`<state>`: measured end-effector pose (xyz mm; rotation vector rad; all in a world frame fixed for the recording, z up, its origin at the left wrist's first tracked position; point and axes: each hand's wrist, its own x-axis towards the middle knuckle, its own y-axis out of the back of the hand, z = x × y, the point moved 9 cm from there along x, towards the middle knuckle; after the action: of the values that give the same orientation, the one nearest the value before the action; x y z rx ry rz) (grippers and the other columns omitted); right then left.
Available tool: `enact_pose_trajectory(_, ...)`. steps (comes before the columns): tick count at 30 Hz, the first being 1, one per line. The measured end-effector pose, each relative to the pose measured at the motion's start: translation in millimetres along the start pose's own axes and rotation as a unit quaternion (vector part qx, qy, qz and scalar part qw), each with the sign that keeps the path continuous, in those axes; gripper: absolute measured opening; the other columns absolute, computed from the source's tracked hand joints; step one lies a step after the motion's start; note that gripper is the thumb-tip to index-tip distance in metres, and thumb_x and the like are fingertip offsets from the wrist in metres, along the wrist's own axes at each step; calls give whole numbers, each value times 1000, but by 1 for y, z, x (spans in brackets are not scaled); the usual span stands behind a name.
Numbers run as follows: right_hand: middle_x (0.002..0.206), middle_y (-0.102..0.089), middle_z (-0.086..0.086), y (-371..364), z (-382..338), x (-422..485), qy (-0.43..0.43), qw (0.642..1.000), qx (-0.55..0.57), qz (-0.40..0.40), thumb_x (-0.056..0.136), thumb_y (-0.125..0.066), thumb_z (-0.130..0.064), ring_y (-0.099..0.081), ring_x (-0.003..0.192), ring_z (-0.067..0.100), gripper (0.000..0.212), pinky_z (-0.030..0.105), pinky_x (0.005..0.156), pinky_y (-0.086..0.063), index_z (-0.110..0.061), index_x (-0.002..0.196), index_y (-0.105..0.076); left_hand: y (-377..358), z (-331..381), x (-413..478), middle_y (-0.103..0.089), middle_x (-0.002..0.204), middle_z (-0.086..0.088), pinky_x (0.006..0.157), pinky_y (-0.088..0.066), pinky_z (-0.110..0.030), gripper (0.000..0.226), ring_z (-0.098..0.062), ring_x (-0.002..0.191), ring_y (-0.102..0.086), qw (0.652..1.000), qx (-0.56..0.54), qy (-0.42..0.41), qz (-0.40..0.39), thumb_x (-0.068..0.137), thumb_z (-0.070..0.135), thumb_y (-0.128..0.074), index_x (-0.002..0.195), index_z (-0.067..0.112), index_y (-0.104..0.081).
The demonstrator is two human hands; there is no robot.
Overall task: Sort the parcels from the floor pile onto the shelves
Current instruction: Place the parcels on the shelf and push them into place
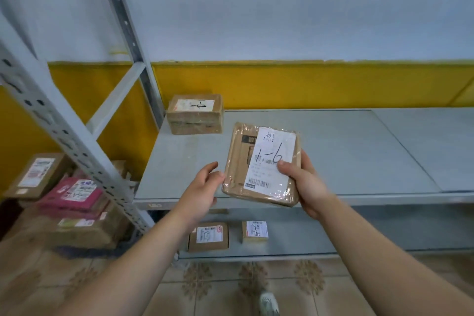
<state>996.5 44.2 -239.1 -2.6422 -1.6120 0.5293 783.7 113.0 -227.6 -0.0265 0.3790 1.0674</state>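
We find the right hand (pixel 305 182) gripping a flat cardboard parcel (pixel 237 161) wrapped in clear film. The thumb lies curled over the lower right of its white label (pixel 275 146), and the fingers pass beneath the parcel's right edge. The label bears the handwritten mark "1-6". The parcel is held tilted in the air above the front edge of the upper shelf (pixel 333 156), not resting on it.

The left hand (pixel 202 187) is relaxed, palm turned inward, fingers loosely extended and holding nothing. Its fingertips are right at the parcel's left edge; we cannot tell whether they touch it.

At the back left corner of the upper shelf stands a taped brown box (pixel 195 120) with a label on top, well apart from the held parcel.

On the lower shelf (pixel 307 236) we note two small labelled parcels near each other, a brown one (pixel 208 236) and a paler one (pixel 255 231).

To the left, beyond the perforated grey upright (pixel 64 131), several parcels lie heaped low down, among them a pink parcel (pixel 71 194) and a brown carton (pixel 36 174).

The wall behind carries a yellow band (pixel 307 82). The floor (pixel 218 287) is tiled with a pattern.
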Motion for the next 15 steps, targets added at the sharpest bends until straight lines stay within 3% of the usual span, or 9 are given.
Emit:
enact_pose_trajectory(3,125,-68,4,14,6,-49,7,999,-4,34,83,-73,-15,-70,104,26,70,53,95,-54,-30,144,-41,-6,-7,-32,-44,146,4,104,-41,-34,47,-16,130,-43,999,36,-9,-24,101,42,-40,146,32,-34)
enact_pose_trajectory(6,121,-69,3,29,9,-85,10,998,-19,53,93,-62,-9,-71,102,24,58,47,91,-56,-29,143,-41,-30,-9,-55,-46,142,9,93,-39,-21,49,-8,122,-48,995,75,-27,-67,100,43,-43,147,33,-33)
enact_pose_trajectory(10,117,-70,2,57,23,-131,2,996,-17,86,96,-57,-6,-72,97,21,54,42,85,-58,-28,143,-40,-76,-19,-85,-58,106,24,64,-42,0,40,23,78,-52,986,96,-43,-131,101,32,-46,140,32,-41)
enact_pose_trajectory(12,118,-70,2,76,42,-148,-15,995,-23,98,96,-57,-7,-72,100,22,57,45,90,-57,-27,146,-38,-98,-32,-94,-59,102,30,69,-42,-4,37,22,84,-53,982,95,-36,-160,100,34,-47,137,35,-44)
enact_pose_trajectory(15,114,-72,2,106,69,-163,-43,993,-16,107,97,-56,-7,-72,99,22,54,44,87,-57,-27,144,-40,-130,-60,-97,-65,108,26,78,-43,-11,26,12,97,-59,978,101,-8,-183,99,37,-48,125,42,-49)
